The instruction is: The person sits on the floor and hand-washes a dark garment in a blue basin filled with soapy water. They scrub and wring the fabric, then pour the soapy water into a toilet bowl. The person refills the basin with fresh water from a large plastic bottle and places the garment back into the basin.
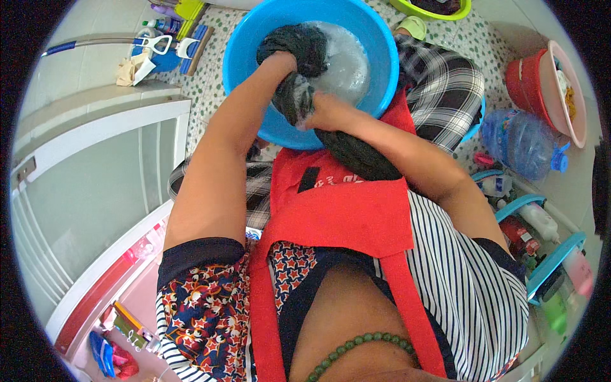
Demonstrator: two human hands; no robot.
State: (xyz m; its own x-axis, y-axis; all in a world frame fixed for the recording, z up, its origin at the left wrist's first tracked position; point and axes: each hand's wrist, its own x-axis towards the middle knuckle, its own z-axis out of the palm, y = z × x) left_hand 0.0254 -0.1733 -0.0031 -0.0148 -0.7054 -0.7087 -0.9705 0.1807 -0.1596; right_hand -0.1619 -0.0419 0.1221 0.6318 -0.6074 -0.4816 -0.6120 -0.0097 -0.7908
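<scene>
A blue plastic basin [238, 47] stands before me with cloudy, sudsy water [351, 64] inside. Wet dark cloth [305, 45] is bunched in its far left part. My left hand [281, 62] grips this cloth, its fingers mostly hidden in the folds. Closer to me, my right hand [327, 112] is closed on a foamy, twisted stretch of the dark cloth, near the basin's front rim. From there a dark length of it hangs over the rim and lies against my red apron [343, 215], under my right forearm.
Right of me are a red bucket [522, 90], a pink basin [553, 86] holding cloth, a large clear plastic bottle [518, 143], and a blue-edged rack [556, 262] with several bottles. A green basin [434, 12] stands beyond. At left are a framed glass door [110, 167] and a brush [195, 50].
</scene>
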